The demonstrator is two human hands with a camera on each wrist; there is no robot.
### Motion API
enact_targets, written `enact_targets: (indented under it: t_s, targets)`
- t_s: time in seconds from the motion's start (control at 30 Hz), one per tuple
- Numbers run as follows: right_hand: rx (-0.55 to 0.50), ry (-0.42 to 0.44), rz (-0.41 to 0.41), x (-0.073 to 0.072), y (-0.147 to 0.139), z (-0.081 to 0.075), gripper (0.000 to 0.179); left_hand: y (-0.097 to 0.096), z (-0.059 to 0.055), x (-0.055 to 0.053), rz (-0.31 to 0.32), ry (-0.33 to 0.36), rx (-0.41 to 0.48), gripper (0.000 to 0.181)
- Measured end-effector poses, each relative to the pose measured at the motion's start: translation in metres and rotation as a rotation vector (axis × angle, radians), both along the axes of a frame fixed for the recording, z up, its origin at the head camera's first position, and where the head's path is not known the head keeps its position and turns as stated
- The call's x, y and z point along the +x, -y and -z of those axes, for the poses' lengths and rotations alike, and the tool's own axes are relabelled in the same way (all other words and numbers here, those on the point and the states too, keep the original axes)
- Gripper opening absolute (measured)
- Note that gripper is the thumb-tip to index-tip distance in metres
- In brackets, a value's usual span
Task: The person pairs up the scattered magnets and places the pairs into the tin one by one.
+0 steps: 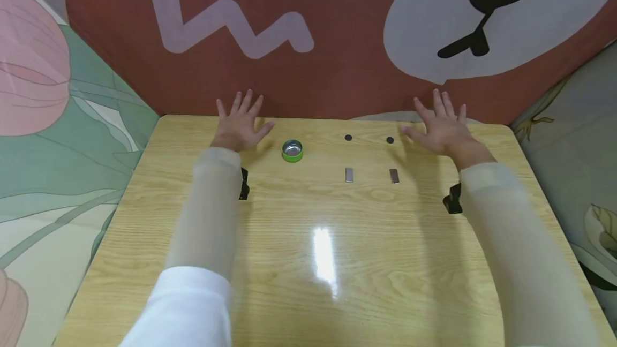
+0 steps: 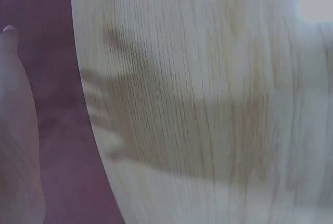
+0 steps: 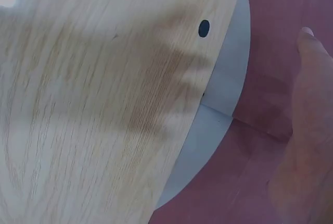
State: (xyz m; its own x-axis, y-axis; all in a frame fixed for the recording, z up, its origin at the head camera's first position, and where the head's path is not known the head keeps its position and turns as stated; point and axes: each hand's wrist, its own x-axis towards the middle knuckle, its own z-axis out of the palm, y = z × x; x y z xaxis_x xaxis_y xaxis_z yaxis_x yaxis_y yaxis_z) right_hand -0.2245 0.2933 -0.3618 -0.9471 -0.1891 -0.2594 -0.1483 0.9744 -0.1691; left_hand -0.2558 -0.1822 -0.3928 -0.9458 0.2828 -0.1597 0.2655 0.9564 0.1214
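My left hand (image 1: 237, 125) is spread with straight fingers above the far left part of the table, holding nothing. Just right of it stands a small round green tin (image 1: 292, 152) with a silvery inside. My right hand (image 1: 441, 127), fingers likewise spread and nothing in it, hovers over the far right part. Nearest to that hand lies a black disc (image 1: 390, 140), with a second black disc (image 1: 348, 137) to its left. Below the discs lie two small flat rectangular pieces, a silvery plate (image 1: 349, 175) and a darker plate (image 1: 394, 176).
The wooden table (image 1: 284, 240) ends at a reddish-brown cloth (image 1: 337, 79) along its far edge. Patterned cloth (image 1: 96, 175) hangs on the left side. Black wrist mounts (image 1: 453, 199) show beside both forearms. A light glare falls mid-table.
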Motion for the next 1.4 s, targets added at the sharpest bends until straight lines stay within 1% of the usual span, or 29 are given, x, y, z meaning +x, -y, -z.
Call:
enact_targets:
  t_s: [0.1, 0.3, 0.47, 0.7, 0.8, 0.9, 1.0, 1.2, 1.4]
  targets:
    - [0.017, -0.013, -0.034, 0.002, -0.002, 0.001, 0.094, 0.004, -0.001, -0.003, 0.035, -0.004, -0.014, 0.083]
    - [0.022, -0.016, -0.109, 0.012, -0.001, 0.004, 0.091, 0.009, -0.004, -0.005, 0.130, -0.019, -0.099, 0.085]
    - [0.019, -0.020, -0.151, 0.020, 0.002, 0.004, 0.088, 0.010, -0.007, -0.003, 0.196, -0.043, -0.126, 0.086]
    - [0.030, -0.032, -0.202, 0.032, 0.004, 0.006, 0.088, 0.008, -0.015, 0.002, 0.282, -0.069, -0.143, 0.083]
    - [0.035, -0.036, -0.215, 0.036, 0.003, 0.008, 0.087, 0.006, -0.020, 0.005, 0.321, -0.073, -0.125, 0.084]
    - [0.023, -0.031, -0.227, 0.040, 0.002, 0.012, 0.085, 0.001, -0.024, 0.009, 0.351, -0.071, -0.088, 0.084]
    - [-0.002, -0.025, -0.237, 0.045, 0.003, 0.014, 0.084, -0.007, -0.025, 0.014, 0.375, -0.074, -0.045, 0.084]
    - [-0.038, -0.044, -0.269, 0.056, 0.005, 0.018, 0.082, -0.030, -0.022, 0.027, 0.434, -0.096, 0.044, 0.084]
    - [-0.066, -0.053, -0.286, 0.063, 0.008, 0.025, 0.081, -0.055, -0.015, 0.039, 0.497, -0.120, 0.080, 0.082]
